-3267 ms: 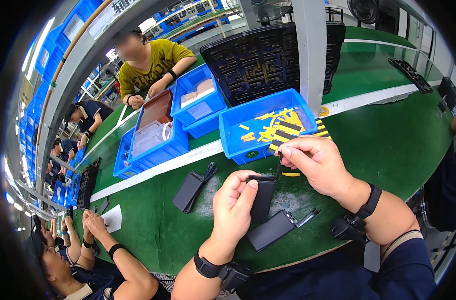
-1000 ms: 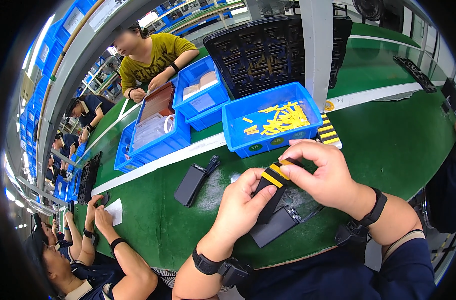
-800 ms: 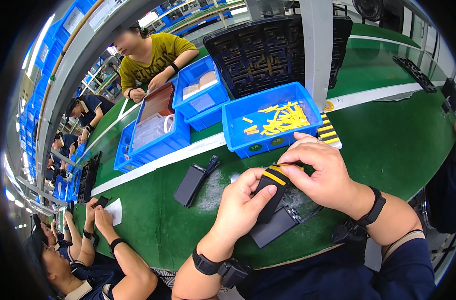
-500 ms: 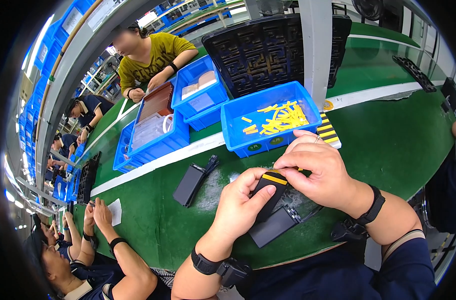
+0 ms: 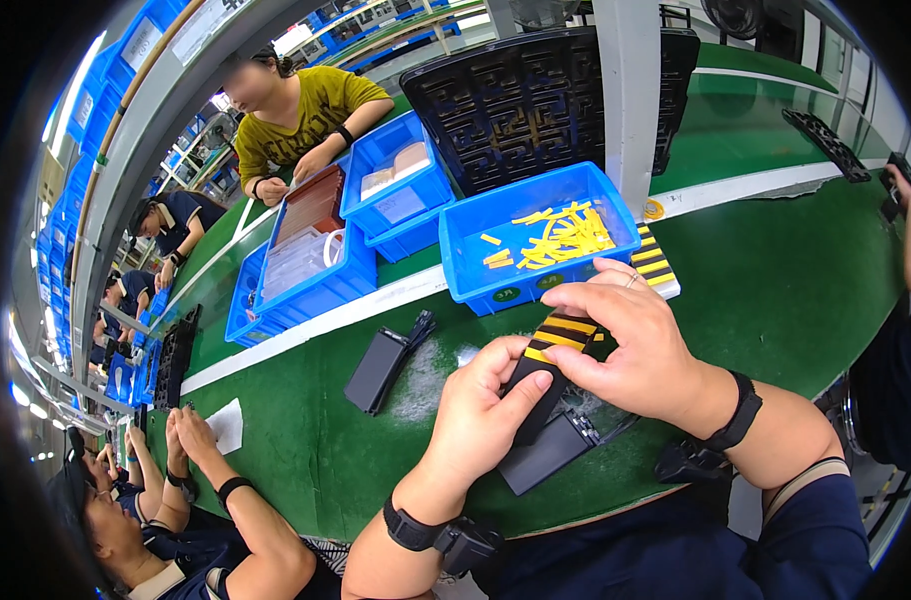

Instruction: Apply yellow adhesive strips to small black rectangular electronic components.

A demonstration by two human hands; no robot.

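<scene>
My left hand [image 5: 475,410] is closed around a flat black case [image 5: 538,388], its thumb lying along the near face. Yellow bands [image 5: 571,328] cross the far end of the case, alternating with black. My right hand [image 5: 640,345] grips that striped end, thumb on the near side and fingers behind. Whether the stripes belong to the case or to a separate piece, I cannot tell. A small yellow bit shows by the right fingers. Just below my hands a similar black case [image 5: 547,456] with a cable lies on the green table; another black case [image 5: 375,370] lies to the left.
Beyond my hands stands a blue bin [image 5: 470,285] of loose yellow strips [image 5: 567,238]. Beside it lies a yellow-and-black striped sheet [image 5: 655,262]. More blue bins [image 5: 390,205], a black tray [image 5: 515,110] and a grey post [image 5: 630,120] stand farther off. Co-workers sit left and right.
My right fingers have shifted from a pinch at the case's tip to a grip over its far end. More yellow bands now show there. A co-worker's arm has come in at the right.
</scene>
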